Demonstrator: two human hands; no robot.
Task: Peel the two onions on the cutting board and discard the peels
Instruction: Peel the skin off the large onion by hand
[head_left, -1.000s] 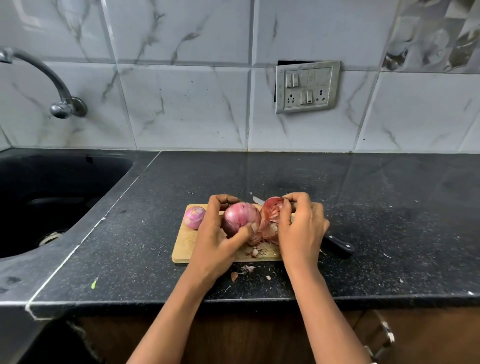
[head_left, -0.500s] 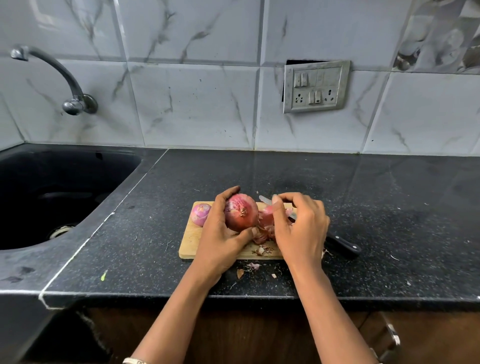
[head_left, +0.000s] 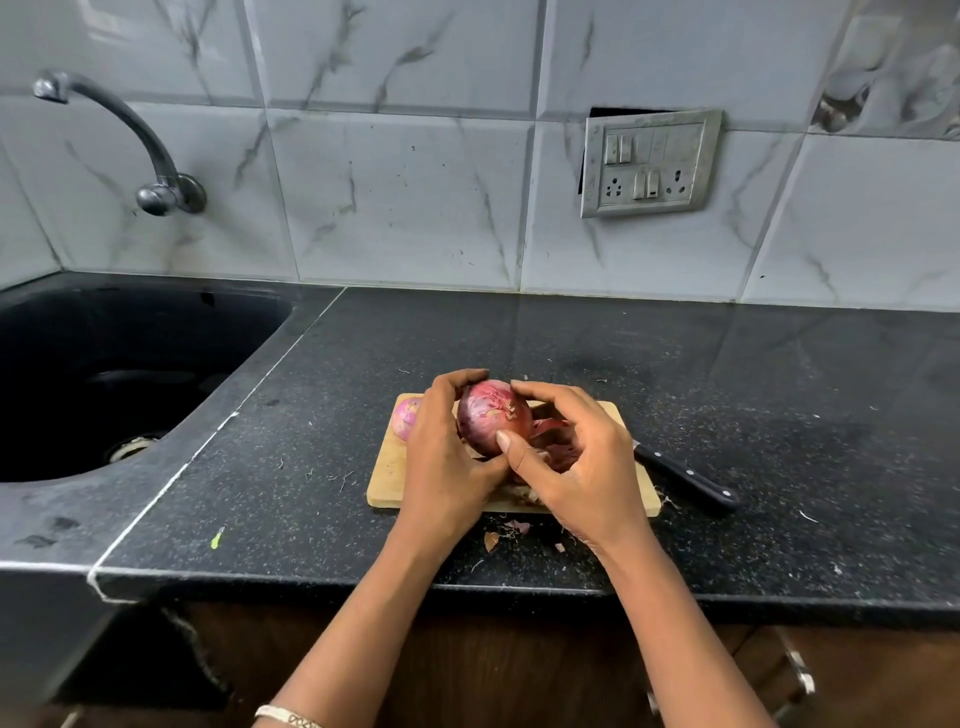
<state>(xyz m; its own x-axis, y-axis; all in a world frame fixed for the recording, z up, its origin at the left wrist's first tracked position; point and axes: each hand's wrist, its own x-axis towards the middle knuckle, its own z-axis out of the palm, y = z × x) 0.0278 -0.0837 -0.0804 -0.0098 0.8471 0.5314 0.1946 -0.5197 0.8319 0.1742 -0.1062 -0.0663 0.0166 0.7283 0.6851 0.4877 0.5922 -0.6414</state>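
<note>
Left hand (head_left: 447, 462): you cupped the onion (head_left: 493, 415), fingers curled round it.
Right hand (head_left: 582, 467): you pinched it too (peels (head_left: 556, 441) under palm).

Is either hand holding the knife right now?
No, the left hand and right hand hold the onion; the knife lies loose to their right.

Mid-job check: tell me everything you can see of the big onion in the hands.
The large onion is reddish-purple and rounded, its glossy skin streaked pale with a ragged scrap near the top. It is held over the wooden cutting board. The left hand cups its left side; the right hand pinches it, thumb in front, a fingertip on top. Its back is hidden.
</note>
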